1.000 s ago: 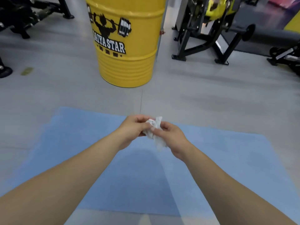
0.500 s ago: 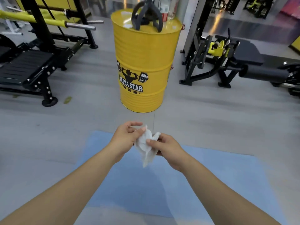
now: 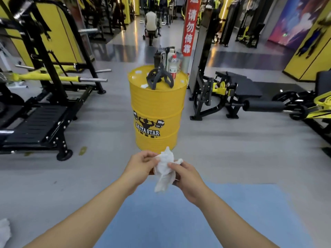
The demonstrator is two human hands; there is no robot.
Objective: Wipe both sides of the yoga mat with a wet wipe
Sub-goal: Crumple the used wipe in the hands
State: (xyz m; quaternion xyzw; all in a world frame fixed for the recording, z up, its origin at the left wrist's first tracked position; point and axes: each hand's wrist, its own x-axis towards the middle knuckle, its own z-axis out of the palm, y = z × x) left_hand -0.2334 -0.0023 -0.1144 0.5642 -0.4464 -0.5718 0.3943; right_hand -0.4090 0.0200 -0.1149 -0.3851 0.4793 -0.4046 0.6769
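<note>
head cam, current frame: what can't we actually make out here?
- Yoga mat, head view: near end cut off by the bottom edge, middle hidden by both forearms; underside unseen.
- Wet wipe: crumpled between left hand and right hand; wetness or dirt unreadable.
- White object: cut off by the left edge, unidentifiable.
- Bottles on the yellow drum: labels too small.

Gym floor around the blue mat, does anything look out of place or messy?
Mostly tidy. A crumpled white cloth or wipe lies loose on the grey floor at the lower left, off the yoga mat. Small yellowish marks spot the floor near the black bench. Both hands hold the wet wipe.
</note>
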